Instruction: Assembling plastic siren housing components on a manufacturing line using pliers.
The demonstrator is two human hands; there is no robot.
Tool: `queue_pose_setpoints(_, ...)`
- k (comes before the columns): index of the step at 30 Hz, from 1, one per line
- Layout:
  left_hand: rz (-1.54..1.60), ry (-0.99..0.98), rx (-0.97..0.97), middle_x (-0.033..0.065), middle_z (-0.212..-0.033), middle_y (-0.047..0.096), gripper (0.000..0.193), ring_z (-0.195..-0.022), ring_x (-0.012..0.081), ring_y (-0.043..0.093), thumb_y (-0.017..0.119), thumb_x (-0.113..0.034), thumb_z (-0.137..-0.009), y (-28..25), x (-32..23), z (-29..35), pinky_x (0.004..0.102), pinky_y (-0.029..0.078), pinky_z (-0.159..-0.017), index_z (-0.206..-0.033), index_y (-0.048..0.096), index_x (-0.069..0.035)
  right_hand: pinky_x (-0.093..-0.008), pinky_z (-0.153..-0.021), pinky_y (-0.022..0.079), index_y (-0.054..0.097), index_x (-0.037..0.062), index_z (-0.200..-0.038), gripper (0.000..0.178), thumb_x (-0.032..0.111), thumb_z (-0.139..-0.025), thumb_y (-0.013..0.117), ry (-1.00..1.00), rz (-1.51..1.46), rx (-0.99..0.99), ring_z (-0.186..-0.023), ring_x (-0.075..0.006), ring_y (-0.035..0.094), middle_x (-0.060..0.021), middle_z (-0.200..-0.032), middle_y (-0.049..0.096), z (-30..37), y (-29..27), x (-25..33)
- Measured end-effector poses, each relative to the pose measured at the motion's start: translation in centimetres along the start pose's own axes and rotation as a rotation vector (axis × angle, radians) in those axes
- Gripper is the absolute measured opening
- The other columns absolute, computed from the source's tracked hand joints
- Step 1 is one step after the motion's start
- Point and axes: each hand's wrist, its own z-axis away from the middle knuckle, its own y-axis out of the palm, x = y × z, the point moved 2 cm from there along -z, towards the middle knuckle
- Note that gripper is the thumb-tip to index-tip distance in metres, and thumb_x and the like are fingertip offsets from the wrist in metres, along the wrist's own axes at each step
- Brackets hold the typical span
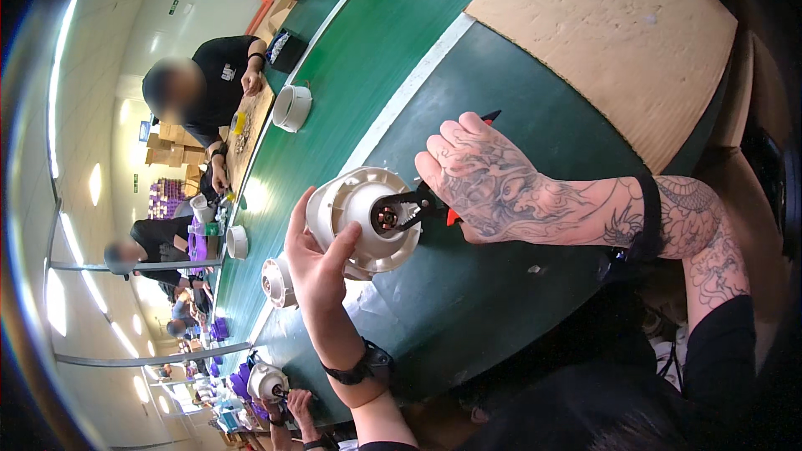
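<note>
My left hand (pixel 324 263) grips a white round plastic housing (pixel 341 200) from its left side, thumb on the front and fingers around the back. The housing is tilted, its open middle toward me, and a copper-coloured part (pixel 385 218) shows inside. My right hand (pixel 484 175) is closed around pliers (pixel 408 207) with black jaws and red on the handles. The jaw tips reach into the housing's centre, beside the copper-coloured part. Whether they clamp anything there I cannot tell. Most of the handles are hidden in my fist.
Another white housing (pixel 277 282) sits just beyond my left hand. White parts (pixel 292 108) stand along the green conveyor belt (pixel 368 75). A cardboard sheet (pixel 601 42) covers the bench's far right. Co-workers (pixel 221 88) sit across the belt; another person's hands (pixel 296 409) work at lower left.
</note>
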Motion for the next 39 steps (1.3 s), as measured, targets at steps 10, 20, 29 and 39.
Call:
queue_pose_setpoints(10, -0.063, 0.032, 0.027, 0.0187, -0.125, 0.065, 0.08, -0.113, 0.0244, 0.066, 0.079, -0.002, -0.082, 0.8, -0.2, 0.6, 0.0362, 0.053, -0.099, -0.148, 0.034, 0.01, -0.0354, -0.084, 0.034, 0.057, 0.0088, -0.087, 0.029, 0.017, -0.066, 0.074, -0.006, 0.038, -0.043, -0.087, -0.0198, 0.052, -0.0053, -0.083, 0.053, 0.3, 0.1, 0.9)
queue_pose_setpoints(20, -0.143, 0.086, -0.018, 0.0194, -0.127, 0.063, 0.083, -0.114, 0.0256, 0.065, 0.081, -0.002, -0.081, 1.7, -0.8, 1.2, 0.0367, 0.053, -0.099, -0.149, 0.032, 0.008, -0.0354, -0.084, 0.033, 0.057, 0.0094, -0.083, 0.026, 0.017, -0.066, 0.074, -0.01, 0.114, -0.111, -0.088, -0.0191, 0.051, -0.0043, -0.082, 0.051, 0.4, -0.6, 1.0)
queue_pose_setpoints(29, -0.352, 0.175, -0.103, 0.018, -0.125, 0.062, 0.091, -0.111, 0.0253, 0.065, 0.086, -0.008, -0.076, 2.4, 0.5, 1.1, 0.0372, 0.053, -0.098, -0.149, 0.033, 0.005, -0.0349, -0.083, 0.033, 0.057, 0.0102, -0.081, 0.023, 0.018, -0.066, 0.072, -0.038, 0.137, -0.132, -0.085, -0.0184, 0.051, -0.003, -0.078, 0.05, 0.1, 0.2, 0.9)
queue_pose_setpoints(39, -0.307, 0.183, -0.098, 0.0187, -0.126, 0.062, 0.085, -0.115, 0.0257, 0.063, 0.082, -0.004, -0.079, 2.8, 0.2, 1.4, 0.038, 0.051, -0.101, -0.149, 0.035, 0.006, -0.0337, -0.082, 0.036, 0.057, 0.0094, -0.083, 0.028, 0.021, -0.066, 0.076, -0.013, 0.067, -0.026, -0.082, -0.0189, 0.055, -0.004, -0.078, 0.054, 0.4, 0.0, 1.2)
